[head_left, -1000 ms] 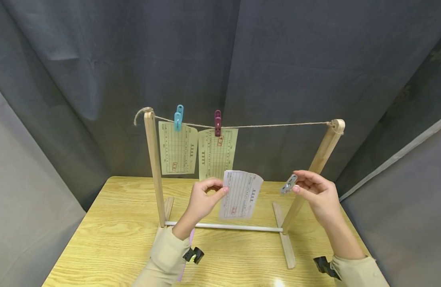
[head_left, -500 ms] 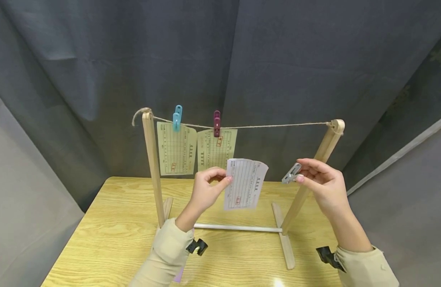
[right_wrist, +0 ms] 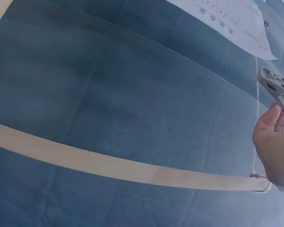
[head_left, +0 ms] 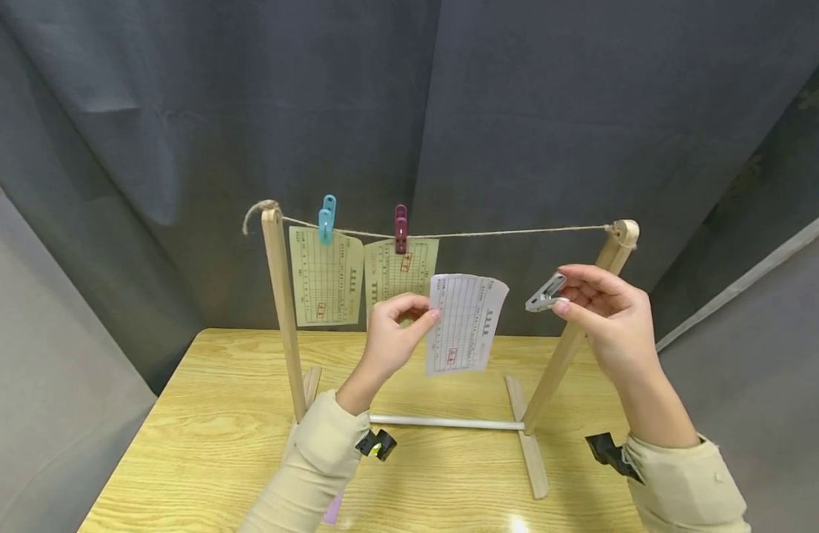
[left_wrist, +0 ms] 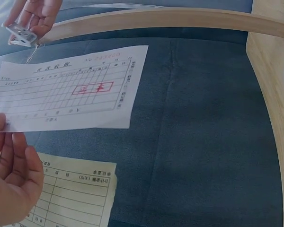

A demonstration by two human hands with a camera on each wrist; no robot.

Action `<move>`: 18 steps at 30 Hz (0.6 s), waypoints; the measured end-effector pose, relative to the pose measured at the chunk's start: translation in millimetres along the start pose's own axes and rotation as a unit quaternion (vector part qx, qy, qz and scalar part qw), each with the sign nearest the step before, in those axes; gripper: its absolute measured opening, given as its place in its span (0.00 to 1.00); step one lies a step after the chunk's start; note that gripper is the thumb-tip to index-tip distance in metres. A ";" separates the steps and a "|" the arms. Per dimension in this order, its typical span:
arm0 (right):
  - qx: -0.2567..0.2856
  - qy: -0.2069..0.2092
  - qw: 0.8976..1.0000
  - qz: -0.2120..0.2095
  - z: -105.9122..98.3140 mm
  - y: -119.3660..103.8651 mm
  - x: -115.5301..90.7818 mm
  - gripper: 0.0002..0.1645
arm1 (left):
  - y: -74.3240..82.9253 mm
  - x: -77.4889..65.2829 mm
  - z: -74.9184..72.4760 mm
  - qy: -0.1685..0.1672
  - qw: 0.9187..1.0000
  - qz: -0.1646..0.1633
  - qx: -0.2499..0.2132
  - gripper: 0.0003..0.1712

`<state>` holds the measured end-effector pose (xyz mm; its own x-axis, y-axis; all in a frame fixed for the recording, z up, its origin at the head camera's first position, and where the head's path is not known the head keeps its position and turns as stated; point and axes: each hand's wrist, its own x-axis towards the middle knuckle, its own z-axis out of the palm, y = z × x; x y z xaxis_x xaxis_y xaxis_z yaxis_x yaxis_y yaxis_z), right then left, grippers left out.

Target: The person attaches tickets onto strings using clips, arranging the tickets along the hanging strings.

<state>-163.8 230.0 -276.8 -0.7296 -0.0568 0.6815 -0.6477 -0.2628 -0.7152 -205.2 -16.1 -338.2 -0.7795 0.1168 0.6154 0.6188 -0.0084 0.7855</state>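
slip of white paper (head_left: 467,323), in front of string (head_left: 516,232), pinched in left hand (head_left: 395,334); grey clip (head_left: 546,291) pinched in right hand (head_left: 612,318); hanging step, presumably, next calling for lift to string, then clipping.

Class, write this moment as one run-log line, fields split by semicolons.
left hand: pinches unclipped white sheet; right hand: holds grey clothespin; on string: two yellow sheets, clipped by blue clothespin and purple clothespin

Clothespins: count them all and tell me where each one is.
3. The blue clothespin and the purple clothespin are clipped on the string, blue further left; the right hand holds the gray clothespin. The sleeves could hide others on the table.
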 end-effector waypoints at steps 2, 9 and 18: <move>-0.013 0.002 1.000 -0.006 2.5 -3.3 3.5 0.20 | 0.2 2.3 0.8 0.004 1.000 -0.001 0.001 0.04; -0.015 0.021 0.999 -0.026 10.7 -13.9 18.9 0.20 | 2.2 11.5 4.5 0.019 1.000 -0.011 0.016 0.04; 0.015 0.031 0.999 -0.038 22.2 -23.2 40.7 0.19 | 8.0 22.0 8.6 0.032 0.999 -0.020 0.006 0.05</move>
<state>-173.6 212.4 -229.0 -0.6913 0.0247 0.7222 -0.6958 -0.2924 -0.6561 -216.6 -5.0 -318.9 -0.8085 0.0530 0.5861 0.5872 0.0068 0.8094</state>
